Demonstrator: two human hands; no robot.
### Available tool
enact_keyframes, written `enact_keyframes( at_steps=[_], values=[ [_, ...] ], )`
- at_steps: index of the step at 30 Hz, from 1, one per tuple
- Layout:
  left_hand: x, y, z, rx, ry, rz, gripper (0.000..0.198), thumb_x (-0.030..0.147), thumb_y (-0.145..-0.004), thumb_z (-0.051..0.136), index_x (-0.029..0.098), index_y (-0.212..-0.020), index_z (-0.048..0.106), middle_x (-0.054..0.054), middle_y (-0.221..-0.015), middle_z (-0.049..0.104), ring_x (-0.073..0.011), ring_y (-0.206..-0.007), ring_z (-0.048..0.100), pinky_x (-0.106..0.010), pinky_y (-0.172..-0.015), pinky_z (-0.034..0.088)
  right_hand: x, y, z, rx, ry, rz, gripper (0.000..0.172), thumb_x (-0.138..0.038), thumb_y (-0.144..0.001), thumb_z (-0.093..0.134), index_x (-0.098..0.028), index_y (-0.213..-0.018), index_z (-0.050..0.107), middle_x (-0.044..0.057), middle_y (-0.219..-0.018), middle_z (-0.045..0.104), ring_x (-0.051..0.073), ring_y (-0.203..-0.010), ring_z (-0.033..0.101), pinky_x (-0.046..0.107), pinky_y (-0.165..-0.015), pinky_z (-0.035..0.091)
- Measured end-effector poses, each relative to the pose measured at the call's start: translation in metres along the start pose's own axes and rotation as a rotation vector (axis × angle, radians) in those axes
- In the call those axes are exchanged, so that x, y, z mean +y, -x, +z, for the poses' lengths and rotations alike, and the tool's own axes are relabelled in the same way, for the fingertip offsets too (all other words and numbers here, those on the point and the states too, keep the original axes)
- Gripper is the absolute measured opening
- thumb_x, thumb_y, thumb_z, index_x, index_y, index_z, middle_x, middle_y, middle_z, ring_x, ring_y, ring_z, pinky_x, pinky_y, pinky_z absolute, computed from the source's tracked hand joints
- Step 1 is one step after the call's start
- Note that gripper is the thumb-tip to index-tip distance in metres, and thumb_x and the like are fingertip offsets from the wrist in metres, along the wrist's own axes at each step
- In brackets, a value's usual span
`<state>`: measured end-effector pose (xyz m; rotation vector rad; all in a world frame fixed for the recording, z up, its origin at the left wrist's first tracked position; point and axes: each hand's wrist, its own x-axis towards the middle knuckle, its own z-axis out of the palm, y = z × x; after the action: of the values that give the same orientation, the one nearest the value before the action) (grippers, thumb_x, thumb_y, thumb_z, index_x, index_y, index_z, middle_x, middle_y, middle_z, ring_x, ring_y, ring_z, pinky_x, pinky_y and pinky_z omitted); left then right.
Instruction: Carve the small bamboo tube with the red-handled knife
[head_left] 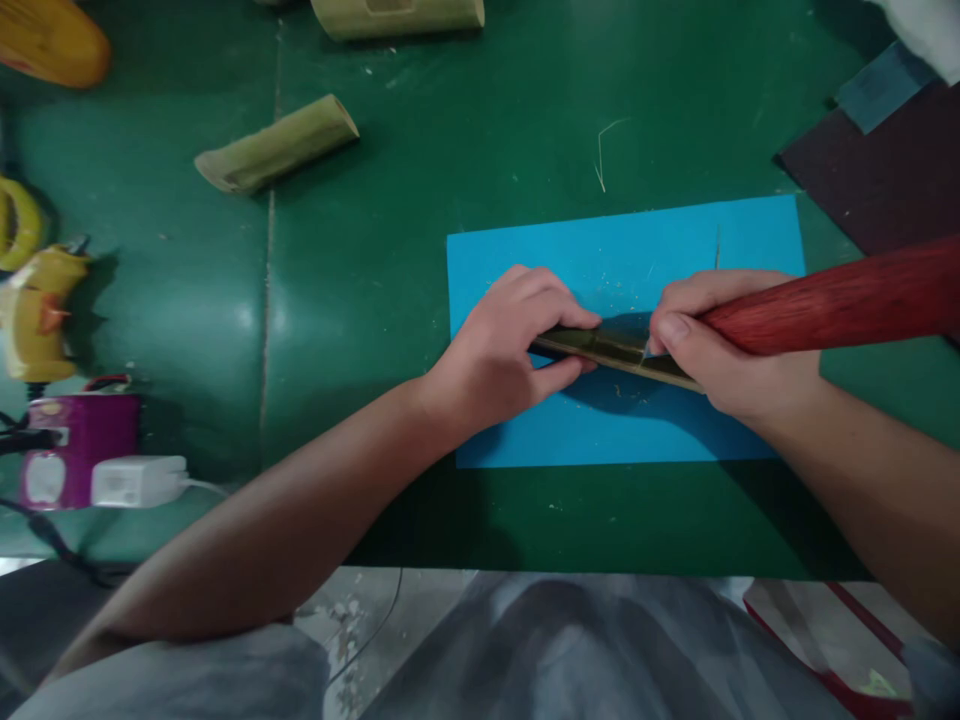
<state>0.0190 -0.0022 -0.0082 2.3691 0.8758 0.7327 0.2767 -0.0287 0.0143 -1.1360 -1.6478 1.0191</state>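
Note:
A narrow olive bamboo strip lies across a blue sheet on the green table. My left hand pinches the strip's left end and presses it down. My right hand grips a tool with a thick red wooden handle that runs off to the right. The tool's small blade tip rests on the strip just by my right thumb. The strip's right end is hidden under my right hand.
Two cut bamboo tube pieces lie at the back. A yellow glue gun, a purple power strip with a white plug and cables sit at the left. A dark board lies at the right.

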Motion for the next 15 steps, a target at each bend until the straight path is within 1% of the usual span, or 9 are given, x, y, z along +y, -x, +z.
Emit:
enact_keyframes(
  at_steps=[6,8,11,15],
  values=[
    [0.0013,-0.0026,-0.0002,-0.035,-0.007,-0.020,0.019,0.028,-0.100,0.083,0.026,-0.119,0.079,-0.007,-0.115,0.087,-0.0289,-0.111,0.080,-0.053,-0.103,0.064,-0.0001,-0.0006,-0.0015,-0.004,0.040,0.049,0.028,-0.044,-0.091,0.082,-0.035,-0.067,0.069,-0.002,-0.069,0.074,0.023,-0.059,0.067,0.042,-0.064,0.065],
    [0.0015,-0.0040,-0.0001,-0.044,-0.013,-0.030,0.019,0.029,-0.100,0.083,0.026,-0.118,0.079,-0.007,-0.115,0.087,-0.0285,-0.111,0.081,-0.052,-0.103,0.064,-0.0005,-0.0008,-0.0012,-0.001,0.039,0.027,0.025,-0.041,-0.089,0.081,-0.034,-0.068,0.070,-0.002,-0.069,0.076,0.022,-0.058,0.066,0.041,-0.062,0.063],
    [0.0004,-0.0061,0.0001,-0.051,-0.013,-0.037,0.019,0.031,-0.099,0.084,0.026,-0.117,0.080,-0.006,-0.113,0.087,-0.0283,-0.110,0.080,-0.050,-0.102,0.063,0.0003,0.0009,0.0006,0.025,0.022,-0.020,0.021,-0.033,-0.090,0.077,-0.032,-0.070,0.073,-0.002,-0.073,0.078,0.021,-0.062,0.070,0.038,-0.061,0.060],
    [-0.0023,-0.0077,0.0004,-0.052,-0.019,-0.024,0.018,0.030,-0.099,0.083,0.026,-0.117,0.080,-0.006,-0.109,0.087,-0.0277,-0.106,0.079,-0.050,-0.098,0.061,0.0049,0.0083,0.0028,0.073,0.039,-0.068,0.021,-0.030,-0.097,0.078,-0.031,-0.076,0.077,-0.002,-0.076,0.078,0.019,-0.064,0.070,0.036,-0.061,0.056]
  ],
)
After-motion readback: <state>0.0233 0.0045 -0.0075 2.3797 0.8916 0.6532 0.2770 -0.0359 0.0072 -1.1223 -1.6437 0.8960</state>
